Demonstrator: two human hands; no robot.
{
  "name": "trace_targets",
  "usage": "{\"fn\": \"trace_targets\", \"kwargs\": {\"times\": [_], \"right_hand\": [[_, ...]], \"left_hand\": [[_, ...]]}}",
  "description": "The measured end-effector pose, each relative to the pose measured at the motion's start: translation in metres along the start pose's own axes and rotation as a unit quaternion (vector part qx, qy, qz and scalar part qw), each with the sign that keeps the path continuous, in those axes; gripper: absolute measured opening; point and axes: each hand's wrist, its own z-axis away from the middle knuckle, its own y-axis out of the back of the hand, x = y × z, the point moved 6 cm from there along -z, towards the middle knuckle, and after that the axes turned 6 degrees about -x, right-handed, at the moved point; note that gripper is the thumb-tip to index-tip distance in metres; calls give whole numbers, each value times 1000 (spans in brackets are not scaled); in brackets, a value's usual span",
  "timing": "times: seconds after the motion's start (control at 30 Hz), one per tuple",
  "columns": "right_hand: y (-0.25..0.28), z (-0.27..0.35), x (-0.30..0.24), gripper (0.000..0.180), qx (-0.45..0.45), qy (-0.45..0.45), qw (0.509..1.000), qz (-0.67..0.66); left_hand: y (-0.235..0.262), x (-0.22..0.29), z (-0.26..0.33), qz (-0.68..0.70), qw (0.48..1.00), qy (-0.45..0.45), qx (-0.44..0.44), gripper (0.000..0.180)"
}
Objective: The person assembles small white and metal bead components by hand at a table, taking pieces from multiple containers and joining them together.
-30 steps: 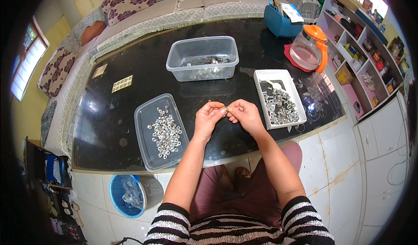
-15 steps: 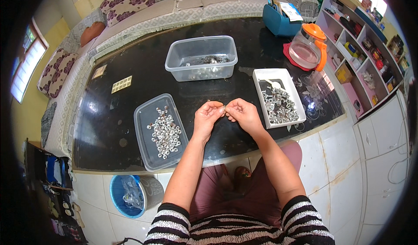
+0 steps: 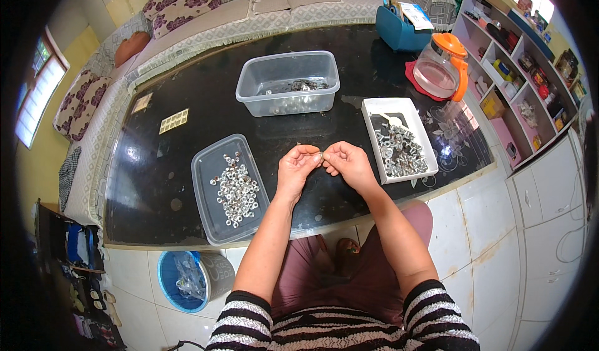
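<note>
My left hand (image 3: 298, 169) and my right hand (image 3: 347, 165) meet fingertip to fingertip above the near middle of the dark table. Both are pinched closed around a tiny piece, mostly covered by the fingers and too small to name. Left of my hands, a clear plastic lid (image 3: 206, 195) lies flat with many small silvery nuts (image 3: 237, 192) spread on it. On the right, a white box (image 3: 385, 109) holds a heap of metal screws (image 3: 402, 154) and a white spoon (image 3: 393, 121). Beyond my hands stands a clear plastic tub (image 3: 287, 104) with small metal parts inside.
A glass jug (image 3: 437, 70) with an orange lid stands on a red mat at the far right, beside a teal holder (image 3: 399, 33). A blister sheet (image 3: 174, 121) lies at left. Below the table's near edge is a blue-rimmed bin (image 3: 163, 282).
Almost nothing differs. My hands stay together in the same place, with only a slight shift of the fingertips around the small piece.
</note>
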Motion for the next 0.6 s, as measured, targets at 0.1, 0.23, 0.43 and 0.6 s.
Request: {"fn": "trace_targets", "kwargs": {"times": [0.1, 0.23, 0.43, 0.6], "right_hand": [[0, -1, 2, 11, -17, -11, 1000, -20], [-3, 2, -15, 11, 7, 68, 995, 66], [1, 1, -6, 10, -3, 19, 999, 51], [-1, 0, -2, 10, -15, 13, 1000, -16]], "left_hand": [[-1, 0, 0, 3, 1000, 8, -1, 15], [2, -3, 0, 16, 1000, 21, 2, 15], [-2, 1, 0, -7, 1000, -5, 0, 15], [-1, 1, 0, -2, 1000, 2, -3, 14]]}}
